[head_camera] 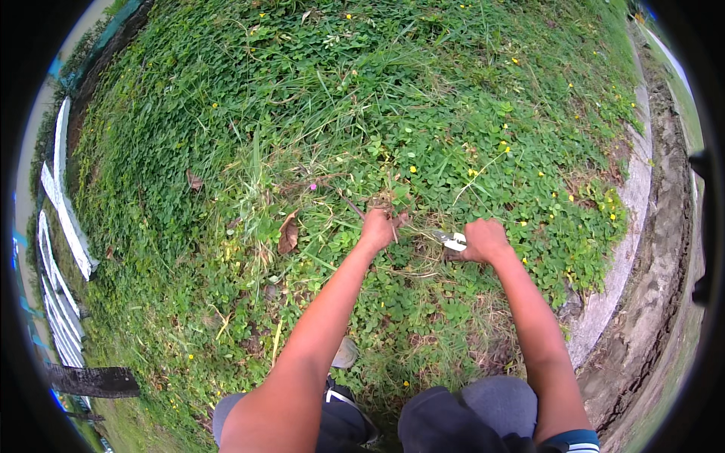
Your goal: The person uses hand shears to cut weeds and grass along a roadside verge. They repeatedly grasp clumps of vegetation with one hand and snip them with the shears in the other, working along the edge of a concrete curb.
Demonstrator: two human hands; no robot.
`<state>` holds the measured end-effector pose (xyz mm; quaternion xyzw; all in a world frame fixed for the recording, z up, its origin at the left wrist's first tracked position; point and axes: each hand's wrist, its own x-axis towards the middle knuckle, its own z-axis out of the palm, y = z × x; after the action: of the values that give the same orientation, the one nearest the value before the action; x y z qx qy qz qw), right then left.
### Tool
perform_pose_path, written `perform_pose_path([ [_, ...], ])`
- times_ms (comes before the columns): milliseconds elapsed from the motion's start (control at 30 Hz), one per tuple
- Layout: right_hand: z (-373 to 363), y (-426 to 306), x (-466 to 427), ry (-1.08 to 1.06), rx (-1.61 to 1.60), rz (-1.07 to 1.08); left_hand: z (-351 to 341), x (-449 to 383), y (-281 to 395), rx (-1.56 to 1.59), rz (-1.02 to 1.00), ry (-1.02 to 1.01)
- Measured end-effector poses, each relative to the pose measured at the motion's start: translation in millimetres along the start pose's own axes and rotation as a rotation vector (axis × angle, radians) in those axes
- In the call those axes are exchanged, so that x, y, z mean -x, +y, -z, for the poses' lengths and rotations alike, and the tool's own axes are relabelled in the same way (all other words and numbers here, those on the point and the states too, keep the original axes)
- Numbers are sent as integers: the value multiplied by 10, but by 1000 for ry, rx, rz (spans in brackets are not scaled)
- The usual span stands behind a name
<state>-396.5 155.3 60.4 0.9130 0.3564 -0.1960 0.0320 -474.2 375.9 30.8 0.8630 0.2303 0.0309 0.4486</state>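
My left hand (378, 231) is closed around a bunch of dry brown stems (383, 202) pulled up from the low growth. To its right, my right hand (485, 241) grips a pair of pruning shears (453, 241) with white at the pivot and handle. Their blades point left towards thin, pale grass stalks (418, 231) between my hands. My fingers hide most of the handles, and I cannot tell how far the blades are apart. Around both hands grows dense leafy ground cover (447, 153) with small yellow flowers.
A curled brown leaf (288, 233) lies left of my left hand. Along the right runs a concrete kerb (620, 257) beside a dirt channel (651, 272). White-painted posts (68, 209) stand at the left. My shoe (345, 399) is below, near a rounded stone (345, 353).
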Motion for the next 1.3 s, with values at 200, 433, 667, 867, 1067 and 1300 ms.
perform_pose_path([
  [200, -57, -38, -114, 299, 70, -118, 104, -25, 83, 14, -104, 40],
  [433, -476, -409, -366, 0, 185, 36, 250, 134, 232, 117, -49, -14],
  [667, -789, -394, -441, 271, 95, -25, 204, 58, 58, 41, -172, 66],
  [867, -591, -21, -314, -20, -893, -165, 267, 63, -117, 82, 58, -12],
  [1067, -519, -183, -186, 223, -809, -114, 10, 94, 111, 231, -14, 45],
  [1300, -255, -350, 8, 286, -751, -99, -212, 56, 322, 197, -177, -17],
])
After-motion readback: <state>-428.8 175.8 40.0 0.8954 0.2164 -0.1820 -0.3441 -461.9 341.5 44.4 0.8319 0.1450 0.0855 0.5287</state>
